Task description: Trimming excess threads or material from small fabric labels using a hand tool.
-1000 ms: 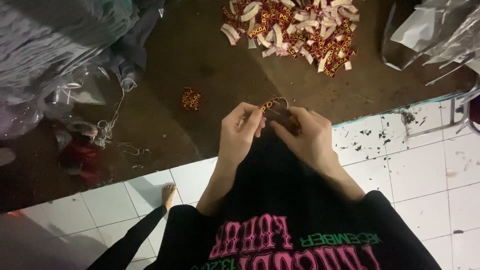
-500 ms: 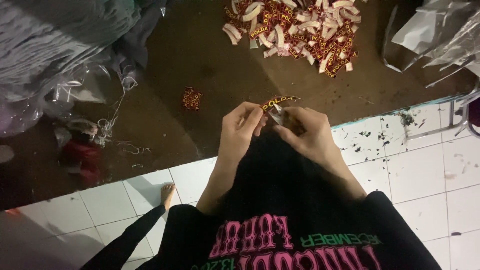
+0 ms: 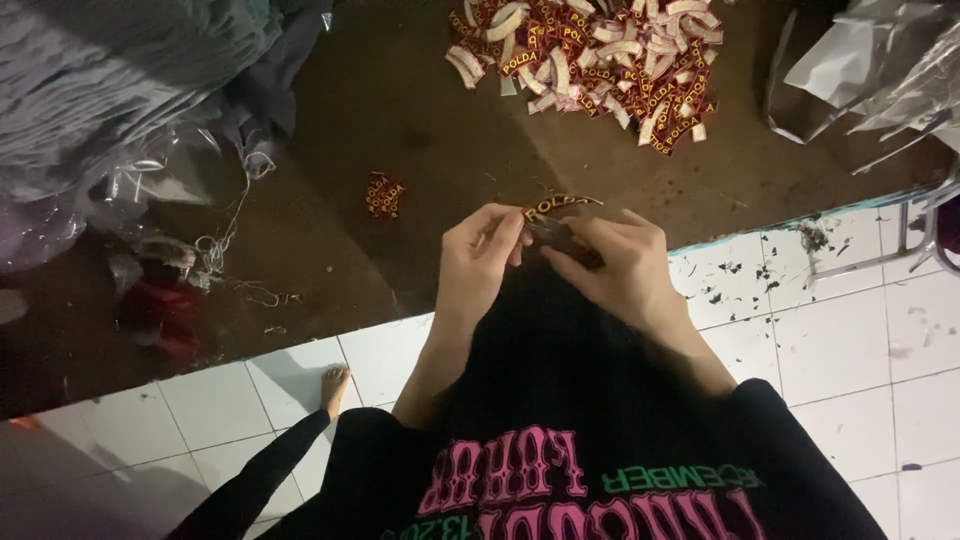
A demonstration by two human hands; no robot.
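My left hand [image 3: 482, 258] and my right hand [image 3: 618, 262] meet in front of me over a dark brown mat. Between the fingertips of both I pinch a small dark red woven label with yellow letters [image 3: 556, 205], held flat and level. A dark piece under it, in my right fingers, is too dim to make out. A large heap of the same red and cream labels [image 3: 598, 62] lies farther away on the mat [image 3: 420, 130]. A small stack of a few labels [image 3: 384, 195] sits to the left of my hands.
Grey fabric [image 3: 110, 90] is piled at the upper left, with crumpled clear plastic and loose threads [image 3: 215, 250] below it. Clear plastic bags [image 3: 880, 70] lie at the upper right. White floor tiles [image 3: 830, 330] border the mat; my bare foot [image 3: 334, 385] rests on them.
The label between my fingertips has been straightened from a curled shape to a flat strip. My hands stayed in nearly the same place.
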